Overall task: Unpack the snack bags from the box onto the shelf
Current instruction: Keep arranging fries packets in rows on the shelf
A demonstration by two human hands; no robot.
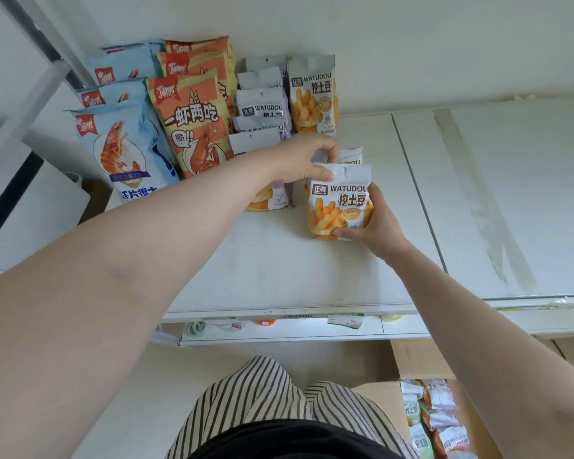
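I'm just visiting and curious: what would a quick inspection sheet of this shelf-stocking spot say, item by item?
Surface: white shelf, with bare room at the front and right.
Job's things: orange WATUDOU bag upright on the shelf, another close behind it; cardboard box at lower right, more small bags inside.
Clutter: blue shrimp bags, orange shrimp bags, purple-trimmed WATUDOU bags in rows at the back.
Hands: left hand pinches the front bag's top edge; right hand grips its lower right side.
Cables: nothing seen.
Surroundings: white wall, price tags on the shelf edge, tape strip across the right panel.
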